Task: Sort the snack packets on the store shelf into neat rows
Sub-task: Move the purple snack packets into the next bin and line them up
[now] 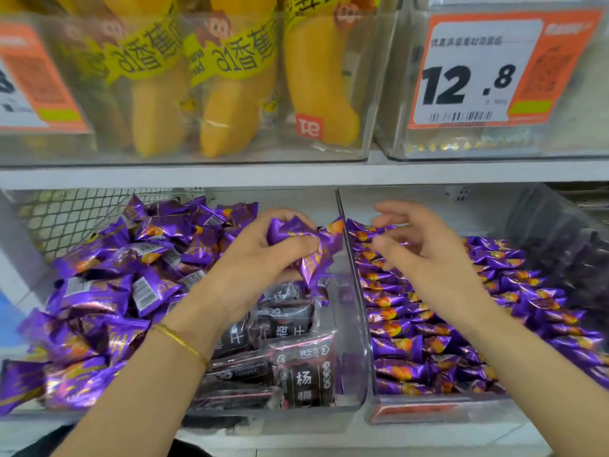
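My left hand [263,249] grips a bunch of purple snack packets [309,249] above the left clear bin [357,344]. A loose heap of the same purple packets [108,291] fills that bin's left side. Dark packets with white writing [283,351] lie under my left wrist. My right hand [425,249] hovers with relaxed, slightly curled fingers over the back of the right clear bin [428,410]. Purple packets [461,324] lie there in neat rows. My right fingertips are close to the rearmost packets; no packet is gripped there.
A white shelf board [296,174] runs just above both bins. On it stand clear boxes of yellow banana-shaped packs [237,94] and an orange price tag reading 12.8 [478,74]. A wire mesh [72,216] backs the left bin. Dark packets [566,252] fill the far right.
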`<action>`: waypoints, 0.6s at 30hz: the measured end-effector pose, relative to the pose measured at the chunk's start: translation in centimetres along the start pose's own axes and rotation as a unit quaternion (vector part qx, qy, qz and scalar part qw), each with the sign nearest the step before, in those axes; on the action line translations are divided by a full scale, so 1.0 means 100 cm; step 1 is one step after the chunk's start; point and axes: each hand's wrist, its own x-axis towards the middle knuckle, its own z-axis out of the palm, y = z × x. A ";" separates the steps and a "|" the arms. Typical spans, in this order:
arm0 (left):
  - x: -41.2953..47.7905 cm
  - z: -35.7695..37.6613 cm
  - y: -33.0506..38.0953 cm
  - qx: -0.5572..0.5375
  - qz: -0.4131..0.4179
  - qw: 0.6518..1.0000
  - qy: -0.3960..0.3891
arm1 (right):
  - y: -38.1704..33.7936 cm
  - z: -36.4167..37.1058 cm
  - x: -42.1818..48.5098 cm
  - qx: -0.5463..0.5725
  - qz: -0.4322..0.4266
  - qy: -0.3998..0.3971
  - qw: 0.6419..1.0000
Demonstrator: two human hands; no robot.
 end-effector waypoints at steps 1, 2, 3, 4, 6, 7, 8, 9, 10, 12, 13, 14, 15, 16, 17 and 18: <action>-0.004 0.001 0.000 -0.046 -0.011 0.999 -0.016 | -0.007 0.005 -0.001 0.025 0.003 -0.021 0.999; -0.007 0.002 0.000 -0.072 -0.017 0.997 -0.031 | -0.012 0.010 -0.001 0.039 0.003 -0.045 0.998; -0.009 0.003 0.000 -0.087 -0.017 0.995 -0.043 | -0.016 0.014 0.000 0.040 0.003 -0.070 0.997; -0.010 0.002 0.000 -0.100 -0.013 0.994 -0.052 | -0.018 0.018 0.001 0.038 0.002 -0.090 0.995; -0.011 0.000 -0.001 -0.124 -0.006 0.991 -0.056 | -0.020 0.024 0.003 0.068 0.005 -0.087 0.994; -0.011 -0.002 -0.003 -0.135 -0.007 0.989 -0.051 | -0.020 0.024 0.004 0.101 0.014 -0.066 0.993; -0.010 -0.004 -0.004 -0.145 -0.010 0.989 -0.041 | -0.019 0.023 0.005 0.127 0.025 -0.042 0.991; -0.010 -0.006 -0.006 -0.151 -0.014 0.988 -0.031 | -0.019 0.022 0.006 0.140 0.035 -0.022 0.989; -0.009 -0.009 -0.008 -0.156 -0.018 0.987 -0.022 | -0.018 0.021 0.006 0.145 0.042 -0.006 0.988; -0.008 -0.012 -0.012 -0.149 -0.025 0.988 -0.019 | -0.016 0.020 0.007 0.156 0.060 0.027 0.986; -0.008 -0.012 -0.013 -0.132 -0.026 0.991 -0.019 | -0.014 0.020 0.008 0.161 0.070 0.047 0.983; -0.009 -0.010 -0.013 -0.109 -0.028 0.994 -0.014 | -0.013 0.019 0.008 0.165 0.081 0.064 0.981; -0.010 -0.008 -0.014 -0.087 -0.027 0.996 -0.004 | -0.011 0.019 0.008 0.176 0.090 0.074 0.977; -0.011 -0.007 -0.014 -0.070 -0.026 0.997 0.010 | -0.011 0.019 0.009 0.201 0.098 0.074 0.972; -0.011 -0.005 -0.015 -0.056 -0.020 0.998 0.023 | -0.011 0.020 0.008 0.242 0.107 0.066 0.962; -0.010 -0.004 -0.016 -0.041 -0.011 0.998 0.036 | -0.013 0.022 0.008 0.291 0.121 0.055 0.947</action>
